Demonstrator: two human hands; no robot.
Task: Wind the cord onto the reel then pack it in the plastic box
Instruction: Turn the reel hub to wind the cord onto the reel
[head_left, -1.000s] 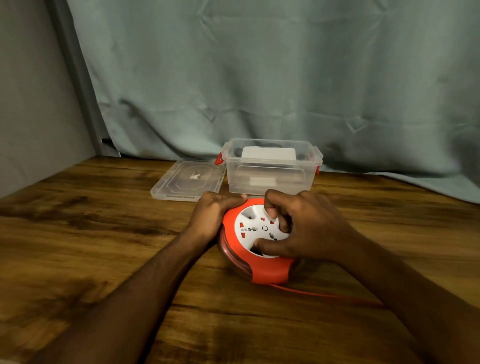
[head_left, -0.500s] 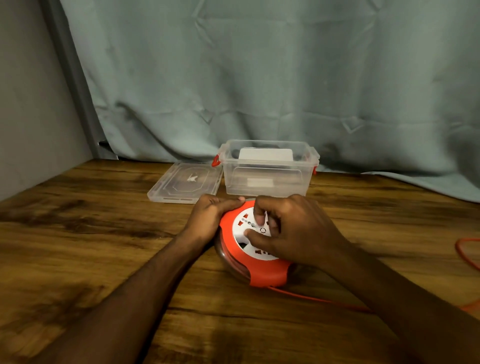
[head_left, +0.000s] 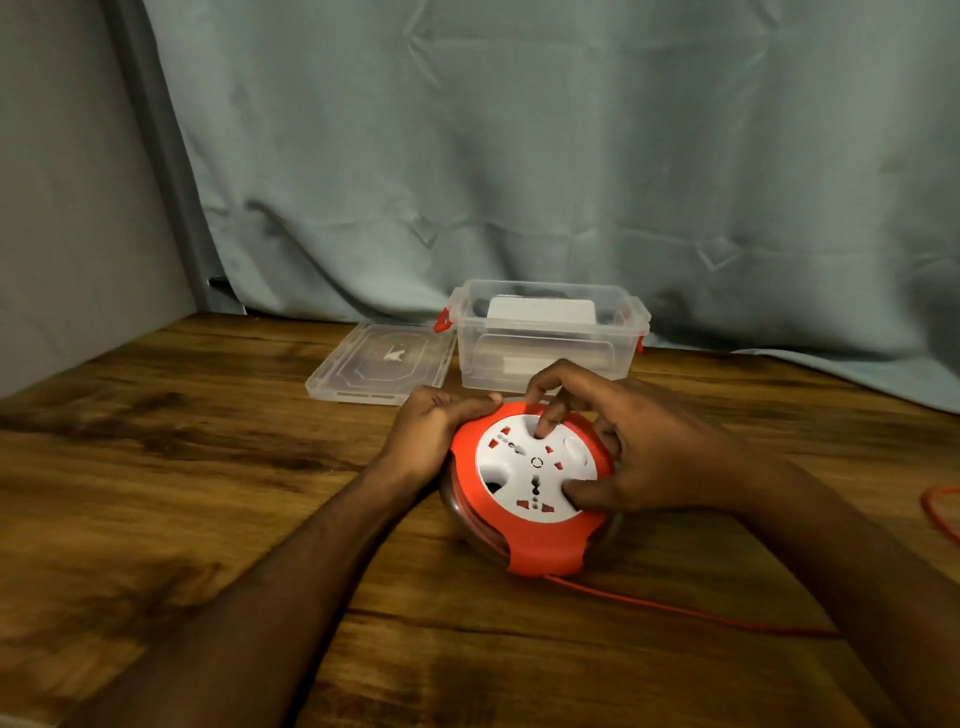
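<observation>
Nearest, orange cord (head_left: 691, 609) trailing rightward over wooden table (head_left: 171, 467) from reel (head_left: 530, 488), lying flat, socket face up. Left hand (head_left: 434, 431) gripping reel's left rim; right hand (head_left: 639, 452) curled on white face, fingertips pressing. Behind, plastic box (head_left: 545, 338) open, lid (head_left: 382, 364) left, curtain (head_left: 519, 156) beyond.

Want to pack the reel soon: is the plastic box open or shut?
Open. The box has no lid on it; the lid lies flat on the table at its left. Something white already sits inside.
</observation>
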